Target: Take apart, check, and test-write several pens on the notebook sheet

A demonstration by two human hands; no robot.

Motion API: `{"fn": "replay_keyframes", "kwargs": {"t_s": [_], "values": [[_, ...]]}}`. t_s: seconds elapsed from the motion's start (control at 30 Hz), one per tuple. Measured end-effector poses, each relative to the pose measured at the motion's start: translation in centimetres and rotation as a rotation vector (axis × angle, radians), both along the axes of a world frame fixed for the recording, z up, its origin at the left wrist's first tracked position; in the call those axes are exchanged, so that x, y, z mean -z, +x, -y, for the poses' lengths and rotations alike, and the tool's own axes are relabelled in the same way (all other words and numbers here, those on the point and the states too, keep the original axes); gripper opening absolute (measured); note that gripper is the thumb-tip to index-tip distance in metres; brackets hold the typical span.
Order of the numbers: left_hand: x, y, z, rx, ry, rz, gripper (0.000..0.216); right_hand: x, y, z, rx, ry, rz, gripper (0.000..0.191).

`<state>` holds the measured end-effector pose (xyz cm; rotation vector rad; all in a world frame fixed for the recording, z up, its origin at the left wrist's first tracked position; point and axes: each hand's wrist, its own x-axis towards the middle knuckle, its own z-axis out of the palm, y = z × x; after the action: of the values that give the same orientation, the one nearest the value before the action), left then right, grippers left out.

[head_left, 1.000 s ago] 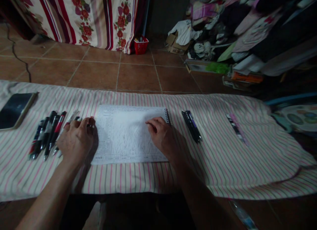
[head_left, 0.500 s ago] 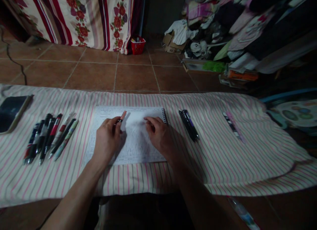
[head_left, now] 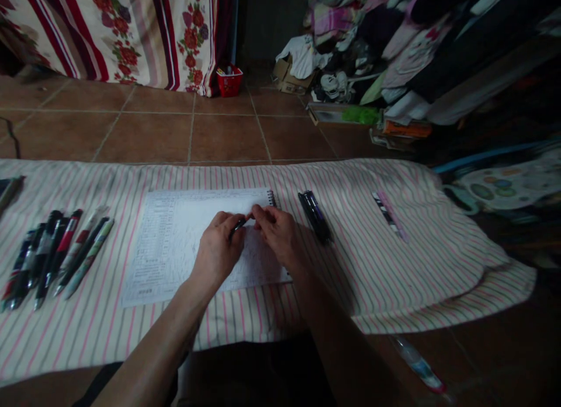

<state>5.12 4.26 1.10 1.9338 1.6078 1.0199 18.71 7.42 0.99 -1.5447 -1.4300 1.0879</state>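
My left hand (head_left: 218, 250) is closed round a dark pen (head_left: 238, 226) above the spiral notebook (head_left: 175, 237), which lies open on the striped cloth (head_left: 394, 261). My right hand (head_left: 278, 235) meets it from the right, its fingertips pinching the pen's upper end. Both hands rest over the right half of the scribbled page. Several pens (head_left: 52, 255) lie in a row on the cloth at the left. Two dark pens (head_left: 314, 215) lie just right of the notebook.
A striped pen or strip (head_left: 389, 214) lies further right on the cloth. A plastic bottle (head_left: 416, 366) lies below the cloth's front edge. Tiled floor (head_left: 175, 132), a small red basket (head_left: 229, 81), a floral sheet (head_left: 131, 33) and piled clothes (head_left: 372, 39) lie beyond.
My left hand took a pen from the left row and carried it right across the notebook to my right hand, which now grips its end. The view has shifted to the right.
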Motion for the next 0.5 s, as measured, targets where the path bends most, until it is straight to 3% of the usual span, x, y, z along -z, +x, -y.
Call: {"fn": "replay_keyframes", "kwargs": {"t_s": [0.2,0.5], "values": [[0.06,0.51,1.07,0.016,0.038,-0.273,0.030,0.02,0.78,0.21,0.013,-0.021,0.005,0.044],[0.26,0.87,1.09,0.030,0.020,-0.314,0.031,-0.74,0.28,0.42,0.042,0.023,0.085,0.036]]}}
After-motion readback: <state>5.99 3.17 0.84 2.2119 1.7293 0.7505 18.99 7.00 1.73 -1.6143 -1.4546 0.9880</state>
